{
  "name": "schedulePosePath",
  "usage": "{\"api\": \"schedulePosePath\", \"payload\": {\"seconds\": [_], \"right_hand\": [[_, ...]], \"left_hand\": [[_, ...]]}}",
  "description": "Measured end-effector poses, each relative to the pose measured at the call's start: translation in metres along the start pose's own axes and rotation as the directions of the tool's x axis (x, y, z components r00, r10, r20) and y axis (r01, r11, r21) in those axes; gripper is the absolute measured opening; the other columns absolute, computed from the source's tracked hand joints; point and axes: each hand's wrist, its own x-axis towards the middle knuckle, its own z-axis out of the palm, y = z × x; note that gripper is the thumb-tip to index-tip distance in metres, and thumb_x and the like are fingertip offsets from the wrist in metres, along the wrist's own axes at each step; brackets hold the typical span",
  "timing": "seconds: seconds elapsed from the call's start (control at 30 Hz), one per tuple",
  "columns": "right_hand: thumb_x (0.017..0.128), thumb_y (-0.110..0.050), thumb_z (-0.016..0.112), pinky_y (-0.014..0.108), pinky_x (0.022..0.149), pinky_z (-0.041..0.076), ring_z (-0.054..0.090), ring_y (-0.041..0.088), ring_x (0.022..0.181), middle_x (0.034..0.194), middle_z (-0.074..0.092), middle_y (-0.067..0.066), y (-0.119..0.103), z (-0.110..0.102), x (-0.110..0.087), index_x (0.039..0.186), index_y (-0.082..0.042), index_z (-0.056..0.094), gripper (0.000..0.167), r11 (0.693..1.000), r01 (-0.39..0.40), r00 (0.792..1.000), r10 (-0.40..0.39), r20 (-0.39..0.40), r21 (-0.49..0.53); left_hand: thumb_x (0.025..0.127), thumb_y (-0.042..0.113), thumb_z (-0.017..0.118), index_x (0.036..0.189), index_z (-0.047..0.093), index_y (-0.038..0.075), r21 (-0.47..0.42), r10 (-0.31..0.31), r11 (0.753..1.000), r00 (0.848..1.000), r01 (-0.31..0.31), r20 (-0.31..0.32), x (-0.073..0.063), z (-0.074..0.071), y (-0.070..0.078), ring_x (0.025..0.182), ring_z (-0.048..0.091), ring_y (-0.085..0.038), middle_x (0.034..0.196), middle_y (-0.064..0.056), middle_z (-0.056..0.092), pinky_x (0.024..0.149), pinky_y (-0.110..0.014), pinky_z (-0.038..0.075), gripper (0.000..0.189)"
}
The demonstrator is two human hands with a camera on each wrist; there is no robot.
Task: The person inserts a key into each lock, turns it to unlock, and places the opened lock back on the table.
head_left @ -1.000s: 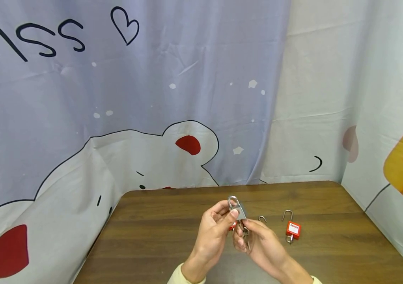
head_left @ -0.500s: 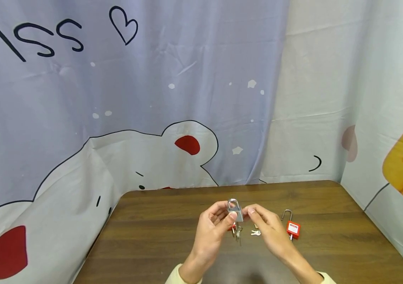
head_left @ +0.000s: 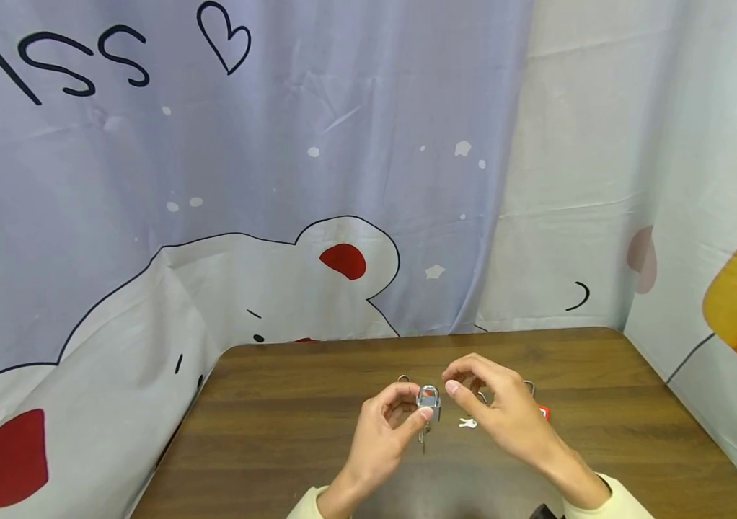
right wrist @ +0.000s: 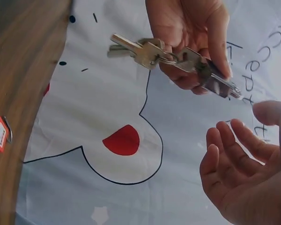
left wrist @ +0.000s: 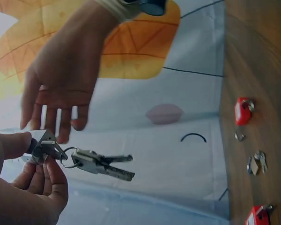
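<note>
My left hand (head_left: pixel 378 440) pinches a small silver padlock (head_left: pixel 434 412) between thumb and fingers, above the table, its shackle pointing up. From the padlock's underside hangs a ring of keys (left wrist: pixel 96 161); in the left wrist view one key's head sits at the lock's bottom face and two more dangle from the ring. To the padlock's right, my right hand (head_left: pixel 511 407) is held in the air with loosely bent fingers and nothing in it. The right wrist view shows a gap between its fingertips and the padlock (right wrist: pixel 216 85).
On the wooden table (head_left: pixel 265 418) a red padlock (left wrist: pixel 243 111) lies to the right, mostly behind my right hand in the head view. Another red padlock (left wrist: pixel 257 215) lies farther left. Between them are loose keys (head_left: pixel 468 423). A printed curtain (head_left: pixel 342 108) hangs behind the table.
My right hand has let go of the keys beneath the padlock and moved up and right, away from it. My left hand has lowered slightly with the padlock; the keys now hang free.
</note>
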Motion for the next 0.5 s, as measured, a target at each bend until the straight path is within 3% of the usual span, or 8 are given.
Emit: {"api": "schedulePosePath", "payload": {"seconds": [0.17, 0.5], "right_hand": [[0.09, -0.017, 0.071, 0.016, 0.063, 0.046, 0.056, -0.002, 0.078, 0.093, 0.063, -0.018, -0.002, 0.005, 0.004, 0.098, -0.027, 0.065, 0.014, 0.988, 0.125, 0.992, -0.122, 0.037, -0.093], [0.086, -0.016, 0.075, 0.01, 0.055, 0.037, 0.051, -0.006, 0.07, 0.078, 0.058, -0.02, -0.004, 0.015, 0.004, 0.088, -0.027, 0.065, 0.015, 0.964, 0.217, 0.976, -0.214, 0.039, -0.153]], "left_hand": [[0.086, 0.009, 0.073, 0.106, 0.064, 0.0, 0.041, 0.004, 0.999, 1.0, -0.005, 0.009, -0.003, -0.003, -0.005, 0.091, 0.062, -0.008, 0.107, -0.015, 0.066, 0.089, -0.02, 0.053, 0.024], [0.088, 0.012, 0.072, 0.107, 0.065, 0.001, 0.055, 0.028, 0.998, 0.999, -0.03, 0.037, -0.007, -0.005, -0.015, 0.093, 0.061, -0.006, 0.109, -0.015, 0.068, 0.091, -0.021, 0.053, 0.023]]}}
